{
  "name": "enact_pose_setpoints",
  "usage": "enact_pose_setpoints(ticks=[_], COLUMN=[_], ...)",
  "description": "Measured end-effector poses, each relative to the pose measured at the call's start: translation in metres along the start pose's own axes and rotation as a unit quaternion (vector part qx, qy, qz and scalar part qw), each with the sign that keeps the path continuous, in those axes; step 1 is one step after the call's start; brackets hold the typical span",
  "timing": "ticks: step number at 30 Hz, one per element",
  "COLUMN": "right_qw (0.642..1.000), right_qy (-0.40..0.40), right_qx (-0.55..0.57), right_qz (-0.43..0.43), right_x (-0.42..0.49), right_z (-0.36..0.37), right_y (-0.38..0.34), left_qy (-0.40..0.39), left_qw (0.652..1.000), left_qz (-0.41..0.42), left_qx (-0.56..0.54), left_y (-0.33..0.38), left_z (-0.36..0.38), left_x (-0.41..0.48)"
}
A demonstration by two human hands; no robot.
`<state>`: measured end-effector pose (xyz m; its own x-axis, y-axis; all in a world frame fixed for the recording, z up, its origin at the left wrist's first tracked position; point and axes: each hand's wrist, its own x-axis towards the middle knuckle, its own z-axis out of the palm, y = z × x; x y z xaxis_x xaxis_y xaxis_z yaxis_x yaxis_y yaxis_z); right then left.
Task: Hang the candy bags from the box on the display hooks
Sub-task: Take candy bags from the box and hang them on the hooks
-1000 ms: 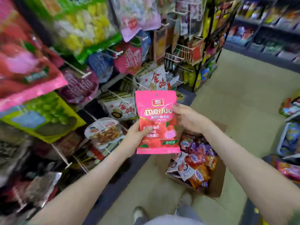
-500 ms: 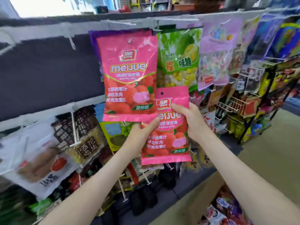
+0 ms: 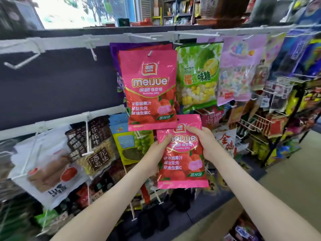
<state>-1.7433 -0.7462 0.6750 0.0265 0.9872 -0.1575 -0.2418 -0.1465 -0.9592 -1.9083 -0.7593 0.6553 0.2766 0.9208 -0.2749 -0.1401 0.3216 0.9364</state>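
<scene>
Lifted from over the box a second ago, the pink candy bag (image 3: 182,160) is now up at the display rack, held in front of the hooks and just below a matching bag (image 3: 149,94) that already hangs from a white hook (image 3: 150,53). Its top edge overlaps that bag's lower right corner. The held bag is glossy pink, printed "meijue" and "Gummy jelly", with red lychee fruit and a small green flavour label near the bottom. The left hand (image 3: 156,150) pinches its upper left edge, thumb on the front and the other fingers hidden behind. The right hand (image 3: 205,145) grips the upper right edge, thumb beside the red logo and fingers curled round the back. A green durian candy bag (image 3: 198,73) hangs just right of the pink one. Wire racks (image 3: 257,124) further right hold assorted packets. At the bottom right edge, blurred colourful packets (image 3: 243,230) show; whether a box wall surrounds them cannot be told.
</scene>
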Motion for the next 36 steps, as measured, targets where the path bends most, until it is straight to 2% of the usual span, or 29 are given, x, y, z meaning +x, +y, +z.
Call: enact_pose_setpoints(ticks=[5,10,13,18,22,32,36], right_qw=[0.999,0.991,0.989,0.992,0.99,0.964,0.954], right_qy=[-0.014,-0.037,-0.037,-0.058,-0.12,-0.251,-0.257], right_qx=[-0.005,-0.011,-0.018,0.008,-0.003,-0.081,-0.083], right_qz=[0.033,0.125,0.145,0.115,0.074,-0.046,-0.131], right_x=[-0.011,-0.029,-0.037,-0.041,-0.04,-0.037,-0.035], right_z=[-0.033,-0.071,-0.086,-0.091,-0.075,-0.002,0.05], right_y=[0.004,0.009,0.009,-0.006,-0.032,-0.101,-0.124], left_qy=[-0.065,-0.167,-0.185,-0.162,-0.127,-0.016,0.052], left_qw=[0.995,0.971,0.96,0.965,0.972,0.969,0.963], left_qz=[-0.012,0.006,0.025,0.073,0.127,0.24,0.265], left_qx=[0.073,0.173,0.21,0.195,0.152,0.058,0.012], left_y=[-0.009,-0.015,-0.018,-0.003,0.023,0.09,0.121], left_z=[0.014,0.033,0.045,0.048,0.043,0.009,-0.01], left_x=[0.001,-0.008,-0.011,-0.019,-0.033,-0.072,-0.087])
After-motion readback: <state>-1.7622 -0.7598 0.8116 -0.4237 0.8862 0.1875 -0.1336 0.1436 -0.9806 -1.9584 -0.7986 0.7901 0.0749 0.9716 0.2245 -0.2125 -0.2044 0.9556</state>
